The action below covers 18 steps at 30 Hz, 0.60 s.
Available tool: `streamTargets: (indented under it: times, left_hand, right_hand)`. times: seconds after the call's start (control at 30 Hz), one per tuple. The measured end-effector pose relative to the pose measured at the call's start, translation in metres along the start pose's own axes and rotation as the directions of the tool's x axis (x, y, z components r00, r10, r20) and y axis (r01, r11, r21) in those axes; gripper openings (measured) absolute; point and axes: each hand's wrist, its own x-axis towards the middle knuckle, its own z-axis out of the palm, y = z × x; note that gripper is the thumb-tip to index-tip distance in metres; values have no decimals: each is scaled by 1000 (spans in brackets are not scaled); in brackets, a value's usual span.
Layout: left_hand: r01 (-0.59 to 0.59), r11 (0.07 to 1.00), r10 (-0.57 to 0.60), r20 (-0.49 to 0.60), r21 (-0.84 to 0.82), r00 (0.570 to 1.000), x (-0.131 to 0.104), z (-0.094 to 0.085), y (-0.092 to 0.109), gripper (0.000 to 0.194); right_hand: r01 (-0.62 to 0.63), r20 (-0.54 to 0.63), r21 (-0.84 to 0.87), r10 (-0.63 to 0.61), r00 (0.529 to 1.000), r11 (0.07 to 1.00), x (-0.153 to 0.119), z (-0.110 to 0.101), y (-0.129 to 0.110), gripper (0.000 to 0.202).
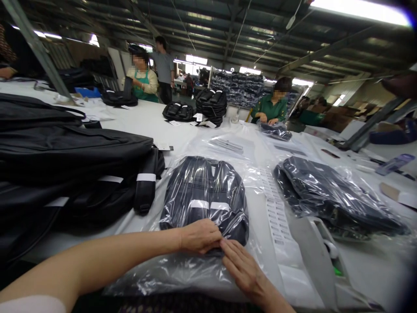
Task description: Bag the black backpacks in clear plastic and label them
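Observation:
A black backpack (208,182) lies in front of me inside a clear plastic bag (182,269), whose loose end spreads towards the near table edge. My left hand (201,235) is closed at the backpack's near edge, fingers curled on the bag's film. Against it, my right hand (240,266) pinches at the same spot, with its fingertips meeting the left hand's. Both appear to grip the plastic bag; the exact bit between the fingers is hidden. Two white bands show through the film on the backpack's straps.
Black backpacks (74,152) are piled at left. Bagged backpacks (329,191) lie at right, beyond a label strip (276,213) and a grey dispenser-like device (325,256). Flat plastic bags (228,145) lie ahead. Across the table, co-workers (272,106) handle bags near stacked backpacks (211,106).

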Motion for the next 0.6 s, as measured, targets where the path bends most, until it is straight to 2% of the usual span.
streamTargets:
  times: [0.1, 0.2, 0.3, 0.33, 0.4, 0.43, 0.47, 0.5, 0.57, 0.6]
  left_hand:
    - [76, 997, -76, 50, 11, 996, -5, -8, 7, 4]
    - [168, 982, -157, 119, -83, 980, -11, -26, 14, 14]
    - [288, 928, -256, 157, -235, 954, -29, -54, 27, 28]
    - [329, 913, -297, 163, -240, 941, -38, -63, 34, 38]
    - [381, 912, -353, 180, -152, 918, -59, -74, 51, 75]
    - [389, 918, -371, 185, -74, 910, -70, -74, 59, 91]
    - [398, 917, -395, 176, 18, 902, -81, -71, 67, 99]
    - [415, 902, -429, 147, 119, 891, -91, -65, 73, 99]
    - [468, 834, -493, 11, 292, 870, -107, -47, 80, 82]
    - [480, 807, -487, -72, 344, 871, -112, -38, 79, 69]
  right_hand:
    - [-9, 9, -3, 9, 1000, 1000, 1, 3, 6, 24]
    - [-6, -9, 5, 6, 1000, 1000, 1, 6, 11, 23]
    - [-19, -67, 28, 21, 998, 999, -3, 10, 14, 22]
    - [-25, -80, 35, 28, 996, 999, -4, 11, 14, 22]
    - [-32, -100, 47, 36, 994, 998, -6, 14, 15, 22]
    - [-35, -108, 51, 40, 993, 998, -6, 14, 14, 22]
    - [-38, -119, 55, 44, 992, 998, -6, 14, 14, 22]
    - [-44, -132, 59, 51, 990, 997, -5, 14, 13, 22]
    - [-65, -146, 63, 74, 986, 996, -3, 13, 12, 23]
    - [-77, -146, 64, 86, 986, 995, -2, 12, 11, 24]
